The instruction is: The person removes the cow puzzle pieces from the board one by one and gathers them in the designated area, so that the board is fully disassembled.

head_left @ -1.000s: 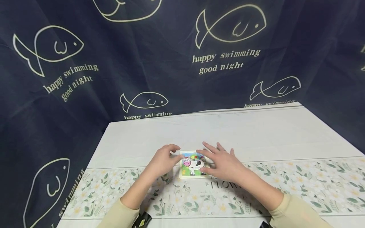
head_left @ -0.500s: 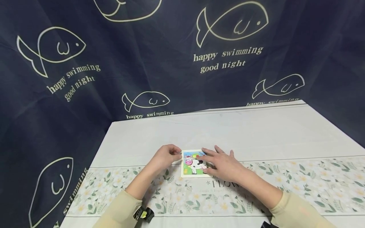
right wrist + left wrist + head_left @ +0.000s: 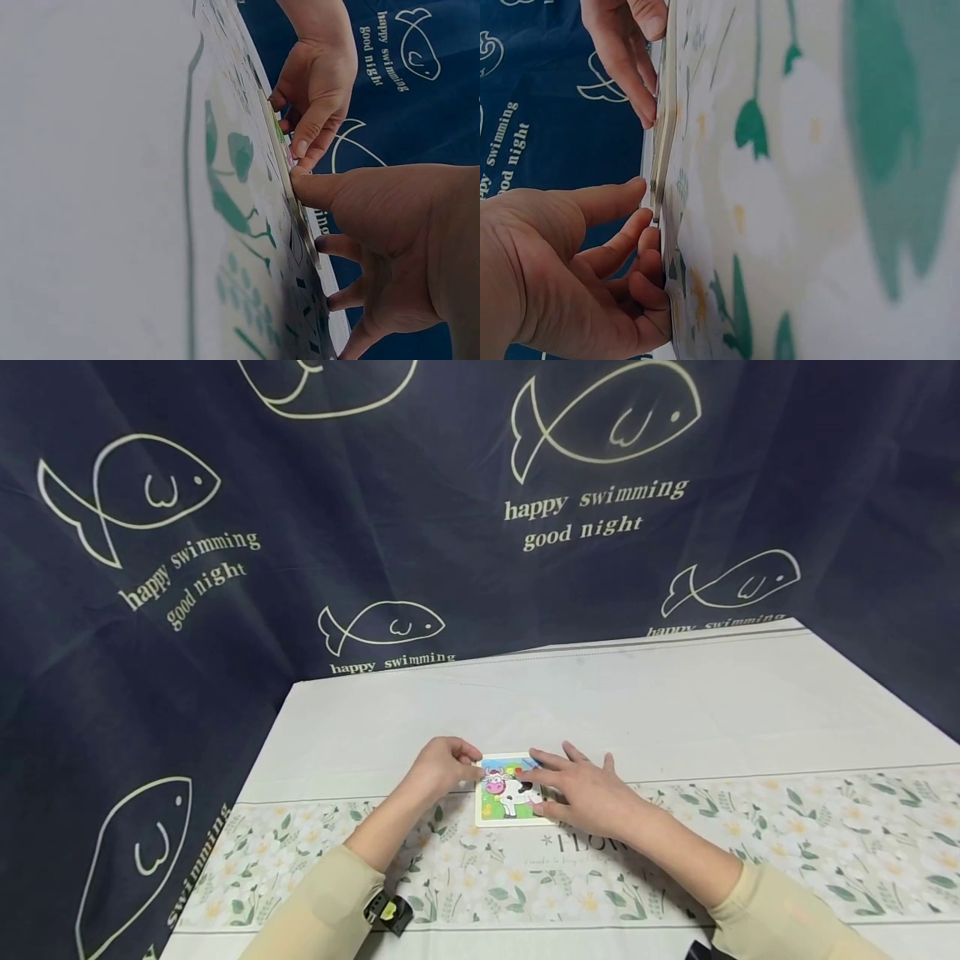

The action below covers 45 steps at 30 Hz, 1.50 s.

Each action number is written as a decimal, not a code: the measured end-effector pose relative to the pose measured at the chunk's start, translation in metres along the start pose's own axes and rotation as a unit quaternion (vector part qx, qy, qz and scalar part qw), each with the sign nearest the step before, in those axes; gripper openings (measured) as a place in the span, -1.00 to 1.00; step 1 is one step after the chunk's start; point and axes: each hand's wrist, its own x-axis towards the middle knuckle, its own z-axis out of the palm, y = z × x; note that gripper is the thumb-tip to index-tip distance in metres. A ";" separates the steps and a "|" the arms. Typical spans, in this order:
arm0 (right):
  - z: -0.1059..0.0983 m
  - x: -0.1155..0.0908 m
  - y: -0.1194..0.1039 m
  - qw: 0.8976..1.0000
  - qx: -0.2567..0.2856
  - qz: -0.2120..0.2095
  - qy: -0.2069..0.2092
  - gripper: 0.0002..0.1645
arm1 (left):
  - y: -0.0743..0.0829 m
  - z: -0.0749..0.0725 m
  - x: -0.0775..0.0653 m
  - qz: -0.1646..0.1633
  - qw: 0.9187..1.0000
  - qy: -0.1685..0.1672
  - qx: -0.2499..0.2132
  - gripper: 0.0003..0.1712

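A small square cow picture puzzle [image 3: 512,799] with a pale rim lies on the tablecloth between both hands. At its left edge, my left hand [image 3: 442,768] has thumb and forefinger together, pinching the rim near the upper left corner. The left wrist view shows the left thumb [image 3: 619,201] by the board's upper face and the curled fingers at its end. My right hand [image 3: 596,793] spreads over the right part of the picture, its fingers fairly straight and its thumb resting near the lower right. The right hand hides the puzzle's right edge.
A white tablecloth [image 3: 420,718] with a floral band [image 3: 810,827] covers the table. Dark blue curtains [image 3: 465,543] printed with fish and words hang behind and at the sides. A black wrist strap [image 3: 388,912] shows below the left sleeve.
My left hand has gone from a gap between thumb and fingers to bringing them together at the puzzle's left edge. The right hand stays nearly in place. The head view shifted slightly.
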 end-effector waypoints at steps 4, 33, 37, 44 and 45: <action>-0.001 0.000 0.000 1.000 -0.003 0.000 0.000 -0.41 | 0.002 0.002 0.002 -0.008 1.000 0.007 0.011 -0.75; 0.004 -0.001 0.002 1.000 -0.005 -0.002 0.006 -0.42 | 0.015 0.010 0.002 -0.017 0.998 0.014 0.064 -0.78; 0.004 -0.001 0.001 1.000 -0.012 0.001 0.004 -0.41 | 0.017 0.010 0.001 -0.009 0.998 0.007 0.068 -0.78; 0.003 -0.001 0.000 1.000 -0.014 0.004 0.001 -0.41 | 0.020 0.011 0.001 -0.004 0.996 0.000 0.088 -0.80; 0.003 -0.001 0.000 1.000 -0.013 0.004 0.001 -0.41 | 0.019 0.011 0.001 0.000 0.996 0.001 0.093 -0.79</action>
